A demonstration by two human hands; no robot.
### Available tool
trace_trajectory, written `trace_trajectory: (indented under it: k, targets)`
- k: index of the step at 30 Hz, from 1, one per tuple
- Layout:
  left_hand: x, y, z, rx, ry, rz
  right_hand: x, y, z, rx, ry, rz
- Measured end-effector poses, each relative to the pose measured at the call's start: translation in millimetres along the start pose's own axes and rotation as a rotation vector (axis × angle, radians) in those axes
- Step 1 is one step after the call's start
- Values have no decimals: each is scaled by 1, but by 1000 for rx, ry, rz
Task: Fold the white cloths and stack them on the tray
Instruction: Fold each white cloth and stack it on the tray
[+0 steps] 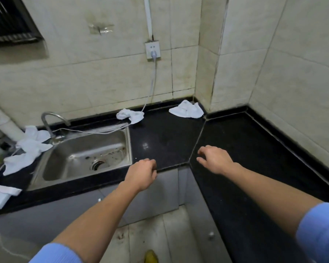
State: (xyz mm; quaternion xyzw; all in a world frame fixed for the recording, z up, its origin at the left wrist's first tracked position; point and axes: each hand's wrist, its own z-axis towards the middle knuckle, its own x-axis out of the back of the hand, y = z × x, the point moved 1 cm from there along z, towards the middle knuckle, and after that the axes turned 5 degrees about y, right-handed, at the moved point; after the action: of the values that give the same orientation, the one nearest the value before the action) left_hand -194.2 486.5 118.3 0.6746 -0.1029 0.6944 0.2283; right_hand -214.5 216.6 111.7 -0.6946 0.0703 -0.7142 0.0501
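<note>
hands: right hand point(215, 158) and left hand point(142, 171) both empty, fingers loosely curled, at counter point(160, 141) front edge | crumpled white cloth point(186, 109): back corner, straight beyond right hand, which looks nearer | tray: not in view

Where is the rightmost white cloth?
In the head view the rightmost cloth lies crumpled on the black counter, in the wall corner, right of a second cloth below the socket.

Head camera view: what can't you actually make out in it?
Tray: nowhere in the head view.
Cloth heap left of the sink: overlapping, head view, count unclear.
Yellow object: cut by the bottom edge.
Left hand: fingertips hidden behind its knuckles; grip on the counter unclear.
</note>
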Motion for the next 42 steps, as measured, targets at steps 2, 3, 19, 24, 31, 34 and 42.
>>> trace_trajectory:
  k: [2,3,19,24,31,34,42]
  targets:
    - [-3,-24,30,-5,4,-6,-12,-6,34,-5,-18,-10]
    - [-4,-36,46,-7,9,-9,-17,-8,51,-11,-28,-15]
    - [-33,-144,268,-108,-95,-108,-64,19,264,-275,-175,-19]
    - [-53,-152,313,-77,-149,-111,-85,49,340,-317,-228,14]
    - [-74,-168,389,3,-253,-47,-127,99,449,-419,-147,153]
    - [-90,-167,404,28,-295,-57,-146,126,478,-501,-107,225]
    - [-127,-174,413,19,-355,-92,-188,154,493,-649,-132,223]
